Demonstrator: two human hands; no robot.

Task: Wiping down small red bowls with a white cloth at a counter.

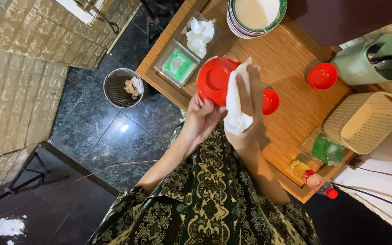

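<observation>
Red bowl [214, 79], held up above the near-left part of the wooden table [291, 63], its round base turned toward the viewer. The left hand [201, 119] grips the bowl's lower rim, fingers curled round the edge and thumb side hidden behind it. The right hand [249, 106] presses a crumpled white cloth [235, 109] against the bowl's right edge, fingers lying flat and together over the cloth, which hangs down below the palm.

To wipe well, it seems best that the left hand hold the rim firmly while the cloth travels round the surface, the bowl being turned a little at a time so that no part is missed; a loose grip could let the smooth plastic slip.

Just right of the hands, on the table, a small red dish [271, 100]; farther right, another red bowl [322, 75]. At the far edge, a stack of bowls [255, 18]. To the left, a clear box of tissues [178, 63]. To the right, a cream basket [364, 120] and a green cutlery holder [370, 59]. On the dark floor, left, a waste bin [122, 87].
</observation>
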